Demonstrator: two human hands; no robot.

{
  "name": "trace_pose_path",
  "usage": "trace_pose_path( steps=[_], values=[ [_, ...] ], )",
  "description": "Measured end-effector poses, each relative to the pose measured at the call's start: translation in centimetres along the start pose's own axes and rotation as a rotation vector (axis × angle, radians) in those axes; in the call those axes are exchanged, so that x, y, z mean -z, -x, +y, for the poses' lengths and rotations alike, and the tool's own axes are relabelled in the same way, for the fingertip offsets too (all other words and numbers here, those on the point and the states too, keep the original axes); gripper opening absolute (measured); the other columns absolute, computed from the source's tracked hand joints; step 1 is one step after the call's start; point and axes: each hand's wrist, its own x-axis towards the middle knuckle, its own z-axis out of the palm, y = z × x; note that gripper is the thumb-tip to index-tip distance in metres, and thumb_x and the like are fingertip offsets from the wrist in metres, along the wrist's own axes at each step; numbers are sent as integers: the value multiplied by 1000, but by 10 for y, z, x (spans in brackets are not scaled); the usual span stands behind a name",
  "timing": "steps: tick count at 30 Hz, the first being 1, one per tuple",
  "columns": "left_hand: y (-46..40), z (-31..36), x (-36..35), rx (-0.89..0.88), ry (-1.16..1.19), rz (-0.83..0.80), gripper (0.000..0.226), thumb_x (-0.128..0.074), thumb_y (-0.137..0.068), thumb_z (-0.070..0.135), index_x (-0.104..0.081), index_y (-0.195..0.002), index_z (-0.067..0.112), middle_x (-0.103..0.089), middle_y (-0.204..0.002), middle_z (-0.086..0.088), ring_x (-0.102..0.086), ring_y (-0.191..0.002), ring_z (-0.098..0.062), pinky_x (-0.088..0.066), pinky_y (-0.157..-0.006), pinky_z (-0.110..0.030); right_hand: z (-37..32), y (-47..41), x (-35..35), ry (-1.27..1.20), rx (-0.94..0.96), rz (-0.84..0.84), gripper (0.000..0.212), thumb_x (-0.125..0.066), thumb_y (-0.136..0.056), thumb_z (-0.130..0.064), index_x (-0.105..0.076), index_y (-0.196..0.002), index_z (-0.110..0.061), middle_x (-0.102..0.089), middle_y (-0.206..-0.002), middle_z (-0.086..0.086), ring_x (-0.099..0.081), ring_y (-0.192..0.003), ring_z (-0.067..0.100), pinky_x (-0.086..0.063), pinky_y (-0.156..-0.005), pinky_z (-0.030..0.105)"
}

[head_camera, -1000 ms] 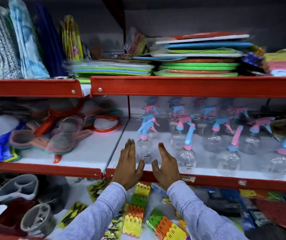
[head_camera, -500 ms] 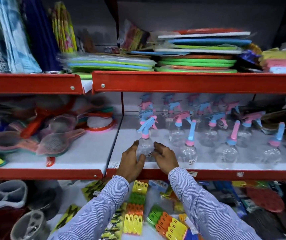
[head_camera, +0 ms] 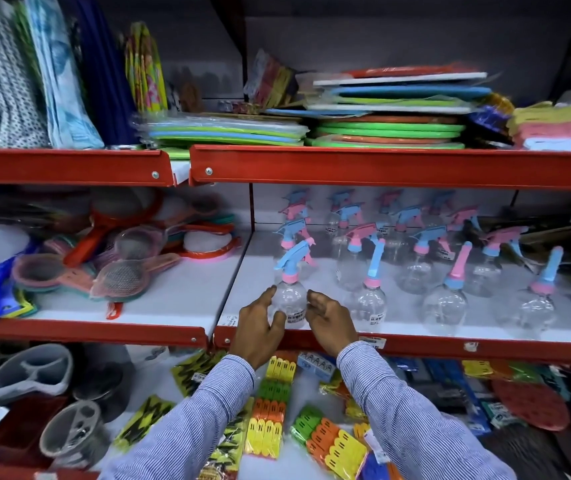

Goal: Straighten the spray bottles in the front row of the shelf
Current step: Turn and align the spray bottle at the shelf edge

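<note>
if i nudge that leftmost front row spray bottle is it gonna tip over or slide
The leftmost spray bottle looks clear and empty, so probably light and easy to slide on the smooth white shelf. Its tall trigger head sits above a rounded body, so a high push may tip it. The left hand and right hand flank it low, which seems safer.

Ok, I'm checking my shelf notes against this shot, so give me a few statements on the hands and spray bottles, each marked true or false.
1. Both hands flank the leftmost front-row spray bottle. True.
2. That bottle has a pink trigger head on a blue collar. False: blue head, pink collar.
3. The left hand and right hand are open, fingers extended. True.
4. The bottles hold dark liquid. False: they are clear plastic.
5. The shelf edge is red. True.
</note>
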Motion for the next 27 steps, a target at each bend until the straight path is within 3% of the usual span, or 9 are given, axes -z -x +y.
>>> trace_pose_path(
  steps=[3,6,9,13,16,18,21,24,27],
  values=[
    [5,4,1,4,1,22,46,-54,-86,13,-54,-132,18,-67,-127,-6,-56,-107,-7,-28,-87,8,-2,3,3,-33,-63,-21,50,-55,-87,-11,-45,-136,-7,-56,-134,8,-56,-121,18,-43,-100,23],
    [10,4,1,64,-13,71,50,-57,-88,18,-51,-138,10,-60,-138,-10,-59,-121,-22,-42,-104,-21,-4,2,5,-52,-97,-43,55,-55,-88,-11,-38,-140,-9,-50,-141,9,-51,-126,20,-40,-106,31],
    [12,6,0,108,-14,98,49,-60,-88,24,-54,-135,10,-67,-127,-13,-64,-113,-27,-52,-97,-35,-7,-2,6,-50,-113,-62,56,-54,-87,-13,-37,-141,-12,-49,-142,7,-50,-127,19,-40,-107,34],
    [9,9,-2,163,25,97,42,-59,-88,25,-61,-128,13,-73,-116,-9,-70,-102,-24,-52,-90,-27,-8,-5,3,-8,-120,-55,50,-53,-85,-14,-47,-135,-15,-56,-135,7,-53,-123,21,-41,-106,36],
    [4,12,-2,189,53,85,36,-57,-87,21,-65,-122,13,-75,-107,-5,-71,-93,-17,-45,-79,-13,-7,-2,1,-4,-100,-10,40,-53,-82,-13,-59,-122,-14,-66,-122,7,-60,-112,23,-45,-96,29],
    [0,12,0,201,74,79,35,-56,-87,18,-66,-119,13,-76,-106,-5,-69,-89,-15,-46,-78,-14,-7,1,1,-24,-95,19,37,-55,-82,-13,-62,-119,-12,-68,-117,4,-63,-108,21,-45,-92,26],
    [-4,9,1,189,66,67,32,-55,-87,15,-67,-117,13,-76,-103,-6,-65,-84,-14,-40,-73,-14,-8,4,0,-23,-84,36,39,-56,-85,-12,-59,-124,-10,-66,-121,3,-61,-113,17,-45,-99,27],
    [-7,5,2,201,70,43,33,-54,-88,15,-66,-119,13,-75,-104,-5,-65,-88,-17,-42,-77,-18,-9,7,-1,-21,-78,47,42,-56,-87,-11,-54,-128,-7,-61,-129,7,-58,-116,15,-42,-105,29],
    [-6,5,2,211,116,29,33,-53,-89,14,-65,-120,15,-75,-104,-3,-67,-91,-19,-45,-81,-21,-9,9,-2,-34,-79,61,41,-56,-88,-10,-54,-129,-7,-61,-129,7,-58,-116,13,-41,-101,22]
  ],
)
